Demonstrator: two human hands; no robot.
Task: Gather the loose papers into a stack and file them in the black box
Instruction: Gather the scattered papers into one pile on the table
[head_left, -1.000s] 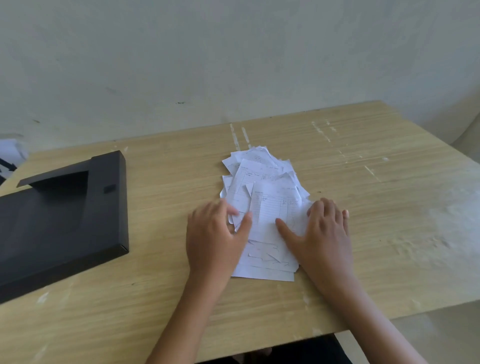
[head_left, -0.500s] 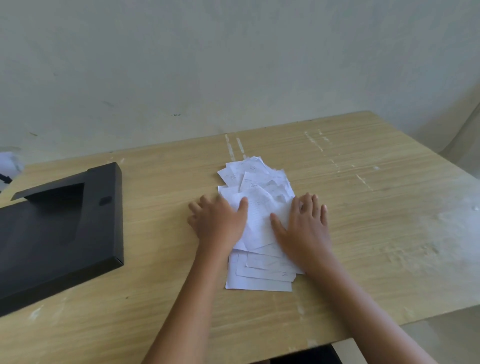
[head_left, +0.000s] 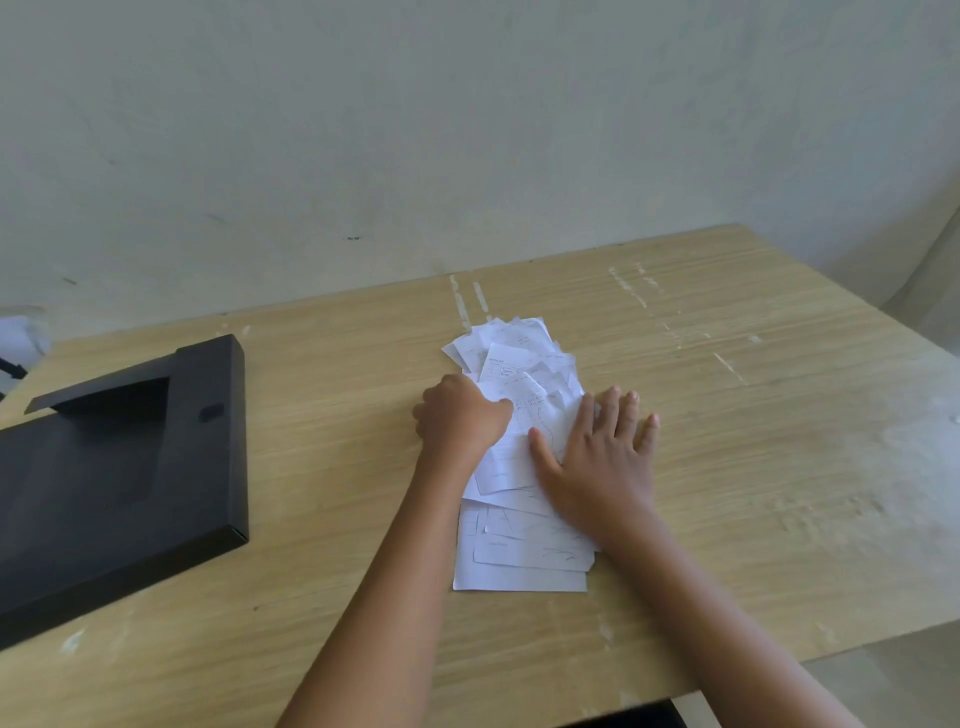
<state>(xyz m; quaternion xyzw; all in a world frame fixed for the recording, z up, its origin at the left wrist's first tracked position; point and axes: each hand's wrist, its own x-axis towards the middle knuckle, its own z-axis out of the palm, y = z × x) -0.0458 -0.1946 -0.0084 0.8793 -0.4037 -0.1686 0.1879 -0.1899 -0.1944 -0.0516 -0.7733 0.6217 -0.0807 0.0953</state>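
A loose pile of white papers (head_left: 519, 551) with handwriting lies mid-table, fanned out unevenly from front to back. My left hand (head_left: 460, 421) sits at the pile's left edge with its fingers curled around the edge of the upper sheets. My right hand (head_left: 597, 457) lies flat on the right side of the pile, fingers spread and pointing away from me. The black box (head_left: 208, 447) lies flat at the table's left, a hand's length from the papers, with a recessed cut-out in its top.
The wooden table (head_left: 753, 415) ends at a pale wall behind and at a front edge close to my arms. Its right corner drops off to the floor. Something white and crumpled (head_left: 21, 338) shows at the far left edge.
My left hand has gone from flat to curled, gripping the left edge of the upper sheets. My right hand shifted slightly right and spread its fingers. The upper papers have bunched together.
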